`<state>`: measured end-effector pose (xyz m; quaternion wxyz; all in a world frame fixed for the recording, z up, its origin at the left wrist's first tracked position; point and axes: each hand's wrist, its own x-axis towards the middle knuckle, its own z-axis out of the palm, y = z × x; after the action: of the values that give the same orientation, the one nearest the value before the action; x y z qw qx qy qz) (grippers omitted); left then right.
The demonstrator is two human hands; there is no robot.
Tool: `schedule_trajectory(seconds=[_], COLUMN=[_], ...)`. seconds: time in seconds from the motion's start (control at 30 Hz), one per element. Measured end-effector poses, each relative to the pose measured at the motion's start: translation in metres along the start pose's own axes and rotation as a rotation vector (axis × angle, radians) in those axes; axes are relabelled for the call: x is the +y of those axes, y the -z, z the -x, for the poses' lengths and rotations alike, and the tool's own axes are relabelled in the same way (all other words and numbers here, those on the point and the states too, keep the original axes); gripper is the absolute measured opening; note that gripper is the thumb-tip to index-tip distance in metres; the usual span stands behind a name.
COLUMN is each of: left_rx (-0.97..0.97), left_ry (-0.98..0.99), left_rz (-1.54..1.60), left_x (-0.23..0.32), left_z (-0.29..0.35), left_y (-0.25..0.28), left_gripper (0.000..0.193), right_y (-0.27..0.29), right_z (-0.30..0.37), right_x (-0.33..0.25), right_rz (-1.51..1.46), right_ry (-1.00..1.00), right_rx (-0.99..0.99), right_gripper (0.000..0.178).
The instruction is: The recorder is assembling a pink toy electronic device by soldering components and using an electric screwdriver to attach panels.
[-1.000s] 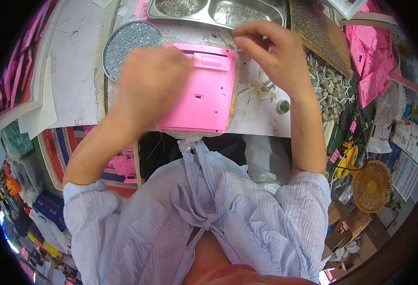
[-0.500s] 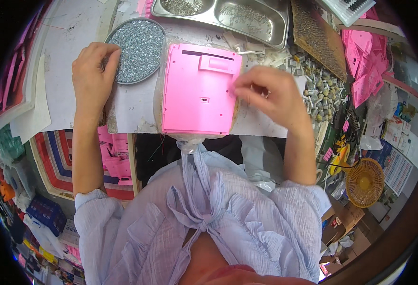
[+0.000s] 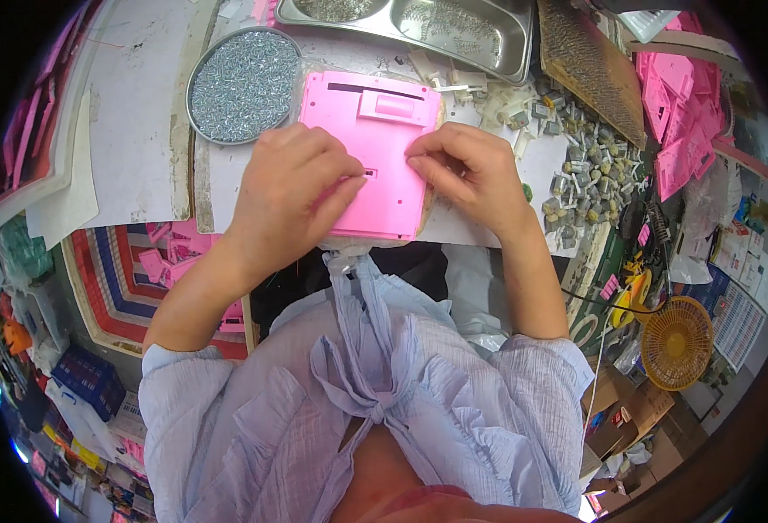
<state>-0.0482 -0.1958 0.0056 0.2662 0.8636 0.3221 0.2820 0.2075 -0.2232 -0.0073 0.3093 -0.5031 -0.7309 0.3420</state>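
Note:
A pink plastic panel (image 3: pixel 386 199) lies on the worktable, with a long slot and a raised rectangular piece near its far end. My left hand (image 3: pixel 292 187) reaches over its left part, thumb and fingertips pinched together beside a small rectangular opening. Whatever those fingertips hold is too small to make out. At the panel's right edge, my right hand (image 3: pixel 475 179) is also pinched, its fingertips close to the surface; their contents cannot be made out. Beyond my left hand sits a round dish (image 3: pixel 236 141) filled with small silvery screws (image 3: pixel 244 84).
A steel tray (image 3: pixel 392 22) with small metal pieces in its compartments stands at the far side. Several small metal-and-white parts (image 3: pixel 580 183) are heaped to the right, near a brown board (image 3: pixel 589 70). Pink parts (image 3: pixel 685 113) and a yellow basket (image 3: pixel 676 343) are farther right.
My left hand has moved right and nearer, from the edge of the screw dish onto the pink panel. My right hand stays pinched at the panel's right side, slightly shifted.

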Motion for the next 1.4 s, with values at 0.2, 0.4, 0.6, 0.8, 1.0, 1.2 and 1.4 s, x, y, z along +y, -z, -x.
schedule_trajectory(seconds=[0.2,0.4,0.6,0.8,1.0,1.2,1.4], left_rx=[-0.04,-0.086,-0.136,-0.111,-0.126,-0.107,-0.05], left_ry=[-0.061,-0.199,-0.297,-0.264,-0.248,-0.216,-0.088], left_rz=[0.054,-0.117,-0.156,-0.21,-0.251,-0.22,-0.133], left_x=[0.011,0.015,0.012,0.015,0.018,0.016,0.016], left_z=[0.002,0.0,0.0,0.0,-0.003,-0.002,-0.005], left_y=[-0.019,-0.034,-0.033,-0.033,-0.035,-0.037,-0.036], left_gripper=[0.016,0.02,0.025,0.018,0.012,0.013,0.012], right_y=[-0.001,0.021,0.031,0.031,0.033,0.036,0.037], right_z=[0.004,0.024,0.045,0.036,0.027,0.025,0.028], right_x=[-0.001,-0.003,0.001,-0.003,-0.006,-0.008,-0.008], right_rz=[-0.042,-0.042,0.0,0.045,0.061,0.09,0.108], right_ry=[-0.116,-0.224,-0.187,-0.127,-0.095,-0.075,-0.078], right_rx=[0.027,0.207,0.35,0.326,0.294,0.3,0.298], right_gripper=[0.014,0.02,0.016,0.014,0.014,0.015,0.014])
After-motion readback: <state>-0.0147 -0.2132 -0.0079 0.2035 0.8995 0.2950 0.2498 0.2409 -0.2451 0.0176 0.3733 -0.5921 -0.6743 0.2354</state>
